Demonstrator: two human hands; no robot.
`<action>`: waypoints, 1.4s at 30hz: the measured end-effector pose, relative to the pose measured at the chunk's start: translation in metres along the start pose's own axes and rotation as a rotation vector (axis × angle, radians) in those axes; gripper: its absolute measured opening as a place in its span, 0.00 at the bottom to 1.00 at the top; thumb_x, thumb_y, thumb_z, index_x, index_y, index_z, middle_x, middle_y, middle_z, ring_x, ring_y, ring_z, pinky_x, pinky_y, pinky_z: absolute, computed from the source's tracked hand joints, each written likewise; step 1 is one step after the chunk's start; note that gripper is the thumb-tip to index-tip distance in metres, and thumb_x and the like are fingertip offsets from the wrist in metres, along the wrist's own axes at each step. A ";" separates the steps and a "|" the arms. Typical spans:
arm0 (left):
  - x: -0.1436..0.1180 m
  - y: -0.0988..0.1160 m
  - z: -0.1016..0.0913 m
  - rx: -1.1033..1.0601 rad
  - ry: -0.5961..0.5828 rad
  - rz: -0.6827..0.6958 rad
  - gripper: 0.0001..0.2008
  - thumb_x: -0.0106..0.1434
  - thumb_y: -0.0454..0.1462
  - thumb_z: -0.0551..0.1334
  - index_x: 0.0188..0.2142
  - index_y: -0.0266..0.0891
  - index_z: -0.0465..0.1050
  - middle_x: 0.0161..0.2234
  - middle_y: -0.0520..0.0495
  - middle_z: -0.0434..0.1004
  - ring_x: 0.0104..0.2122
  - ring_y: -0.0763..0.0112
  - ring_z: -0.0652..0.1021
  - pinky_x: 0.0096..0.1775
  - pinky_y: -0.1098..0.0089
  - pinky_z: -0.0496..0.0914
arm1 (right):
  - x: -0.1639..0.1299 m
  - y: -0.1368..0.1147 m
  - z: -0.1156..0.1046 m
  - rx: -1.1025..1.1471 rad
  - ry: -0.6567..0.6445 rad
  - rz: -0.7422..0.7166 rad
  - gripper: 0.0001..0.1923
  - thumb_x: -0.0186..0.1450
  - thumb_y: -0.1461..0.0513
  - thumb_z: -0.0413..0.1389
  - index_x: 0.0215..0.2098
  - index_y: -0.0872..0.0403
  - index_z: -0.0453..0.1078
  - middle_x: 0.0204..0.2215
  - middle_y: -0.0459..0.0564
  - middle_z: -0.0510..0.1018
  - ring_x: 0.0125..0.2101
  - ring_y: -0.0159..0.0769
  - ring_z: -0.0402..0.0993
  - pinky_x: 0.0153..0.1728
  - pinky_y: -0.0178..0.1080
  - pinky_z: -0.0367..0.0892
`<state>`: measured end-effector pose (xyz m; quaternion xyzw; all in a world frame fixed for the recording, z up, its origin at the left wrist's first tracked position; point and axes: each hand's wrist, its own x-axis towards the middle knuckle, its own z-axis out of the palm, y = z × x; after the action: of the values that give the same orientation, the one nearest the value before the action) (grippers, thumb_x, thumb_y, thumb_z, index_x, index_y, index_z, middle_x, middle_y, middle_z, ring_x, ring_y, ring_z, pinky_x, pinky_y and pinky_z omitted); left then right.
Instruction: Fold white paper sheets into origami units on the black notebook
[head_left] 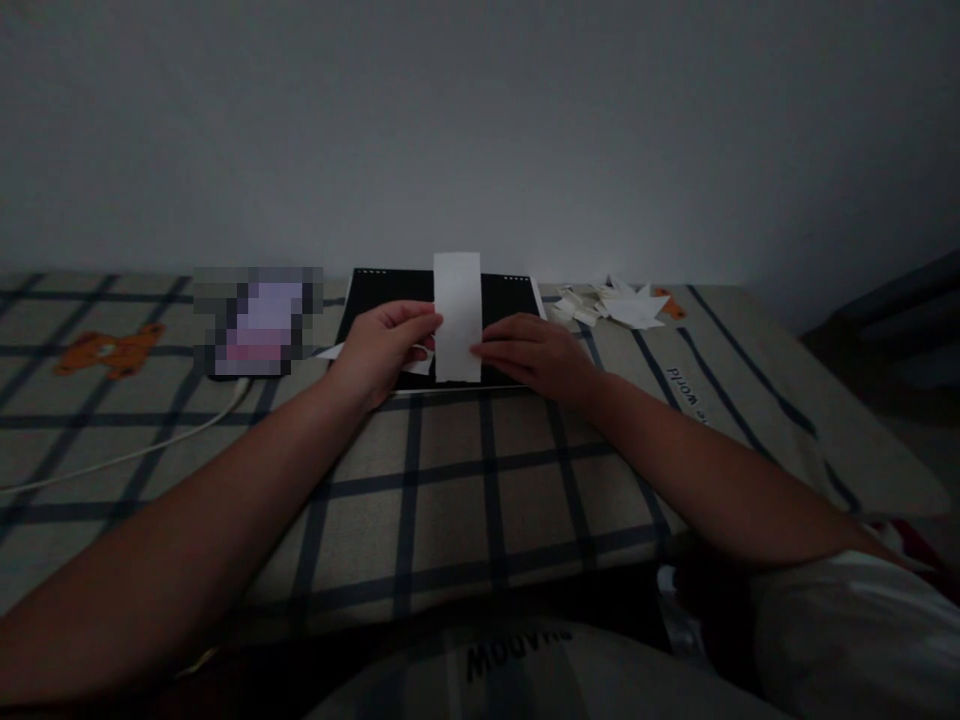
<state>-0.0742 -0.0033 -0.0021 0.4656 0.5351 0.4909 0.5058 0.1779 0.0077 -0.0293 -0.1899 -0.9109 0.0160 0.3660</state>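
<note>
A narrow white paper strip [457, 315] stands lengthwise away from me, over a black notebook or board [390, 288] with pale edges. My left hand [382, 345] pinches the strip's left edge between thumb and fingers. On the opposite edge, lower down, my right hand [536, 355] grips it with fingers together. Beneath my left hand, parts of another white paper piece [420, 366] show, most of it covered by the hand.
Left of the board lies a phone [259, 320], its screen blurred out, with a white cable [180, 437]. Folded white paper pieces [619, 303] are heaped at the right. A checked cloth [450, 480] covers the table, and a grey wall [465, 130] rises behind it.
</note>
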 end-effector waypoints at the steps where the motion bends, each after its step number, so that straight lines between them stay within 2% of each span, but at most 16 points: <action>1: 0.001 -0.001 -0.001 0.017 -0.015 0.004 0.07 0.58 0.38 0.74 0.35 0.41 0.81 0.27 0.51 0.80 0.25 0.74 0.77 0.28 0.73 0.71 | 0.000 0.000 -0.001 -0.017 -0.013 0.016 0.15 0.82 0.56 0.54 0.55 0.48 0.84 0.49 0.54 0.87 0.49 0.40 0.83 0.50 0.45 0.79; 4: 0.002 -0.004 -0.004 0.044 -0.064 0.034 0.10 0.57 0.40 0.75 0.38 0.41 0.84 0.33 0.47 0.85 0.28 0.72 0.79 0.29 0.72 0.73 | 0.002 -0.003 -0.004 -0.020 -0.038 0.064 0.15 0.82 0.56 0.53 0.52 0.48 0.84 0.46 0.54 0.86 0.47 0.41 0.82 0.48 0.45 0.79; 8: 0.003 -0.007 -0.006 0.034 -0.093 0.081 0.15 0.57 0.44 0.75 0.43 0.41 0.86 0.43 0.44 0.90 0.35 0.66 0.84 0.32 0.70 0.77 | 0.003 -0.007 -0.004 0.054 -0.061 -0.002 0.13 0.81 0.58 0.54 0.49 0.49 0.83 0.46 0.55 0.85 0.46 0.42 0.81 0.47 0.47 0.79; 10: 0.003 -0.008 -0.006 0.029 -0.059 0.079 0.13 0.58 0.43 0.75 0.41 0.42 0.87 0.43 0.44 0.90 0.35 0.66 0.85 0.32 0.71 0.78 | 0.004 -0.008 -0.002 0.071 -0.047 -0.044 0.12 0.80 0.59 0.55 0.48 0.49 0.82 0.45 0.55 0.85 0.45 0.41 0.81 0.46 0.45 0.79; 13: 0.003 -0.009 -0.007 0.085 -0.026 0.101 0.09 0.60 0.43 0.75 0.36 0.42 0.86 0.38 0.46 0.89 0.33 0.67 0.84 0.32 0.71 0.78 | 0.005 -0.008 0.001 0.114 0.016 -0.045 0.11 0.80 0.58 0.57 0.46 0.50 0.82 0.43 0.54 0.84 0.42 0.39 0.81 0.43 0.42 0.78; 18: -0.001 -0.012 -0.009 0.281 -0.142 0.252 0.13 0.62 0.48 0.73 0.34 0.41 0.86 0.30 0.47 0.85 0.29 0.67 0.80 0.31 0.69 0.74 | 0.007 -0.008 0.001 0.162 0.118 0.183 0.10 0.76 0.55 0.60 0.41 0.49 0.82 0.41 0.53 0.83 0.39 0.39 0.78 0.39 0.42 0.75; 22: -0.006 -0.009 -0.009 0.407 -0.258 0.400 0.14 0.64 0.49 0.70 0.37 0.41 0.87 0.36 0.46 0.87 0.35 0.64 0.82 0.37 0.67 0.75 | 0.011 -0.010 0.000 0.201 0.238 0.393 0.08 0.71 0.54 0.63 0.38 0.49 0.81 0.46 0.55 0.84 0.43 0.42 0.78 0.33 0.41 0.72; 24: -0.009 -0.007 -0.009 0.428 -0.282 0.412 0.15 0.66 0.50 0.68 0.37 0.42 0.86 0.36 0.46 0.86 0.36 0.63 0.81 0.38 0.67 0.74 | 0.013 -0.011 0.000 0.260 0.243 0.499 0.09 0.70 0.53 0.64 0.36 0.49 0.80 0.46 0.54 0.85 0.43 0.42 0.78 0.32 0.40 0.71; 27: -0.011 -0.005 -0.008 0.410 -0.280 0.397 0.19 0.67 0.53 0.66 0.32 0.41 0.83 0.34 0.46 0.83 0.35 0.63 0.79 0.36 0.67 0.72 | 0.016 -0.014 0.000 0.363 0.240 0.630 0.13 0.69 0.49 0.65 0.36 0.49 0.80 0.38 0.51 0.85 0.37 0.40 0.78 0.32 0.40 0.70; 31: -0.014 -0.003 -0.006 0.358 -0.289 0.364 0.22 0.68 0.56 0.63 0.32 0.42 0.82 0.34 0.46 0.81 0.34 0.64 0.78 0.36 0.67 0.72 | 0.017 -0.018 0.000 0.380 0.221 0.691 0.13 0.67 0.49 0.67 0.35 0.50 0.81 0.34 0.49 0.85 0.34 0.38 0.76 0.37 0.42 0.72; 36: -0.017 0.000 -0.003 0.426 -0.328 0.387 0.18 0.61 0.53 0.70 0.30 0.40 0.81 0.32 0.47 0.81 0.31 0.66 0.76 0.34 0.66 0.69 | 0.018 -0.023 -0.004 0.393 0.189 0.726 0.15 0.67 0.48 0.67 0.34 0.50 0.81 0.31 0.48 0.83 0.32 0.37 0.74 0.35 0.42 0.71; 42: -0.018 0.001 -0.002 0.406 -0.262 0.397 0.14 0.61 0.50 0.69 0.33 0.41 0.85 0.32 0.47 0.84 0.32 0.65 0.77 0.33 0.67 0.70 | 0.018 -0.019 0.000 0.481 0.204 0.756 0.17 0.66 0.46 0.67 0.34 0.50 0.78 0.31 0.47 0.81 0.32 0.36 0.74 0.34 0.41 0.71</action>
<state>-0.0756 -0.0213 0.0000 0.7119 0.4512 0.3990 0.3613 0.1601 -0.0038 -0.0141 -0.4191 -0.7075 0.3404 0.4559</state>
